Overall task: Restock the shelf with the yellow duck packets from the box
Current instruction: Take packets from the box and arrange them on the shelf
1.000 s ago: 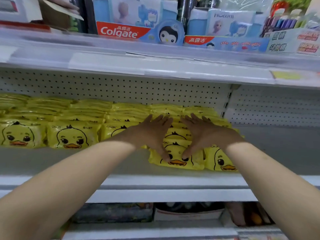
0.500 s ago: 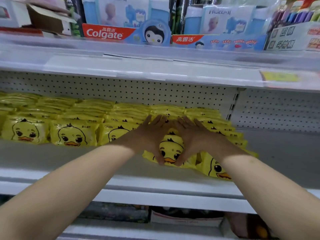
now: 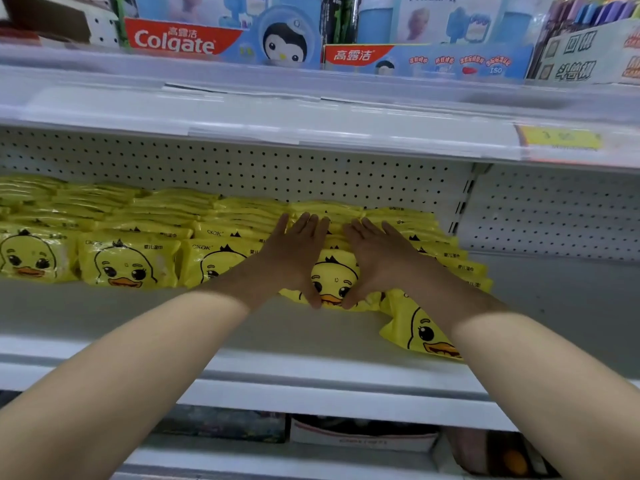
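Note:
Yellow duck packets (image 3: pixel 128 261) lie in rows across the white shelf (image 3: pixel 173 320), several deep. My left hand (image 3: pixel 294 258) and my right hand (image 3: pixel 379 258) lie flat, fingers straight, on top of one row. Both thumbs press against the front of its first packet (image 3: pixel 334 275), whose duck face shows between my hands. One more duck packet (image 3: pixel 420 329) lies tilted under my right forearm, nearer the shelf's front edge than the others. The box is out of view.
A pegboard back wall (image 3: pixel 242 171) stands behind the packets. The shelf above (image 3: pixel 311 112) carries Colgate toothpaste boxes (image 3: pixel 176 38) and hangs low over my hands. Bare shelf surface (image 3: pixel 561 299) lies to the right. Boxes sit on the shelf below (image 3: pixel 363 438).
Both hands have slid the row of packets back toward the pegboard, and their fingers have stretched further over it. The tilted packet on the right has stayed forward.

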The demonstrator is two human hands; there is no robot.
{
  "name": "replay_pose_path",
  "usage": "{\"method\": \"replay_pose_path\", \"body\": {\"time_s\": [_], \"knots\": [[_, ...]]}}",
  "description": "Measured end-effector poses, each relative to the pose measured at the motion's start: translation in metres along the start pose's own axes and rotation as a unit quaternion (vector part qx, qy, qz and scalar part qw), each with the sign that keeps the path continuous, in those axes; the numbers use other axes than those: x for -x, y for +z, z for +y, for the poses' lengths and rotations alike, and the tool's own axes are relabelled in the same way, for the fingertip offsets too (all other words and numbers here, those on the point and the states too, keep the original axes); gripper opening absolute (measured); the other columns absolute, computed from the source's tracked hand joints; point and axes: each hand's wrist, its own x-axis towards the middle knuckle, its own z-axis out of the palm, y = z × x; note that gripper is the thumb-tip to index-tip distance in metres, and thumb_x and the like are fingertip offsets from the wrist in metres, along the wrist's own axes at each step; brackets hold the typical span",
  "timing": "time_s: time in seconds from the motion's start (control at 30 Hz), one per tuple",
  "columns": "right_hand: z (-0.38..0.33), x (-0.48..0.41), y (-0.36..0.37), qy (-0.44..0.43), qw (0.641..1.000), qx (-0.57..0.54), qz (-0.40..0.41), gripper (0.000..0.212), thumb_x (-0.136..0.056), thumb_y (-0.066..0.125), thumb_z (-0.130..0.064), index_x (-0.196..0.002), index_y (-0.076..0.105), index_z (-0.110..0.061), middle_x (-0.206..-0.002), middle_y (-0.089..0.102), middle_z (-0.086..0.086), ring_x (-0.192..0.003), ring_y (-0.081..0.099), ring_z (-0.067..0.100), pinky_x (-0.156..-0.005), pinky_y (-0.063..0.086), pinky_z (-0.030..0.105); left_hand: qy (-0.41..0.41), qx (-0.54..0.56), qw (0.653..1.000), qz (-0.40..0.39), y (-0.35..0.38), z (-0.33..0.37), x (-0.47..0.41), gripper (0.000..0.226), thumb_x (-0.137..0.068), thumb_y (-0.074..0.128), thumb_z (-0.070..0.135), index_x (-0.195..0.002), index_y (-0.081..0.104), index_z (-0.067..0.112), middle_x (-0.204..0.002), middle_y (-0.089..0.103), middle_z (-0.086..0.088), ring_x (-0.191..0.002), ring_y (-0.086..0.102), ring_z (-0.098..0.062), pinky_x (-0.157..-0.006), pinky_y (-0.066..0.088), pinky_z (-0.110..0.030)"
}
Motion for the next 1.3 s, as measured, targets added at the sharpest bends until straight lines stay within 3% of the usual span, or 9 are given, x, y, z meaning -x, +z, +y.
{"method": "replay_pose_path", "body": {"time_s": [0.2, 0.33, 0.63, 0.8, 0.97, 1.3], "knots": [[0.001, -0.017, -0.001, 0.002, 1.000, 0.013, -0.005, 0.151, -0.051, 0.079, -0.075, -0.157, -0.006, -0.009, -0.166, -0.006, 0.010, -0.153, -0.005, 0.022, -0.124, 0.002, 0.045, -0.020, -0.031, 0.999, 0.002, -0.003, 0.000, -0.010, 0.152, -0.049, 0.077, 0.074, -0.153, -0.011, 0.008, -0.163, -0.005, -0.009, -0.150, -0.009, -0.023, -0.120, -0.004, -0.051], [0.001, -0.030, 0.000, -0.004, 0.999, 0.028, 0.017, 0.146, -0.052, 0.082, -0.071, -0.156, 0.005, -0.004, -0.164, 0.010, 0.013, -0.152, 0.008, 0.025, -0.124, 0.012, 0.041, -0.035, -0.054, 0.998, 0.008, -0.001, 0.001, -0.019, 0.147, -0.054, 0.074, 0.075, -0.153, -0.009, 0.004, -0.163, -0.005, -0.012, -0.150, -0.008, -0.024, -0.119, -0.002, -0.054], [0.005, -0.039, 0.000, 0.001, 0.999, 0.013, 0.037, 0.136, -0.051, 0.088, -0.063, -0.153, 0.017, -0.007, -0.160, 0.023, 0.009, -0.148, 0.023, 0.023, -0.117, 0.027, 0.040, -0.056, -0.015, 0.998, 0.010, 0.005, 0.003, -0.032, 0.145, -0.056, 0.080, 0.066, -0.153, -0.007, 0.003, -0.163, -0.003, -0.012, -0.151, -0.005, -0.023, -0.119, 0.000, -0.055], [0.012, -0.029, 0.000, -0.002, 1.000, -0.016, 0.006, 0.147, -0.053, 0.085, -0.066, -0.158, -0.003, -0.013, -0.167, 0.000, 0.005, -0.153, 0.004, 0.019, -0.123, 0.009, 0.044, -0.046, 0.001, 0.999, -0.007, 0.008, -0.004, -0.028, 0.149, -0.051, 0.076, 0.074, -0.154, -0.011, 0.010, -0.163, -0.009, -0.008, -0.151, -0.004, -0.026, -0.118, 0.000, -0.058], [0.018, -0.023, -0.005, -0.008, 1.000, -0.014, -0.026, 0.149, -0.055, 0.088, -0.059, -0.157, -0.013, -0.018, -0.166, -0.012, 0.001, -0.153, -0.008, 0.018, -0.123, 0.001, 0.047, -0.041, -0.005, 0.999, 0.000, 0.008, -0.005, -0.023, 0.147, -0.052, 0.076, 0.074, -0.154, -0.010, 0.012, -0.164, -0.008, -0.006, -0.151, -0.003, -0.024, -0.118, 0.000, -0.057], [0.020, -0.031, 0.001, -0.018, 1.000, -0.009, 0.002, 0.146, -0.056, 0.089, -0.057, -0.158, -0.009, -0.019, -0.167, -0.007, 0.001, -0.153, -0.003, 0.017, -0.124, 0.005, 0.046, -0.046, -0.015, 0.999, -0.012, 0.005, -0.004, -0.027, 0.145, -0.051, 0.077, 0.072, -0.155, -0.003, 0.009, -0.164, -0.003, -0.007, -0.151, -0.003, -0.022, -0.117, -0.001, -0.060]]}}
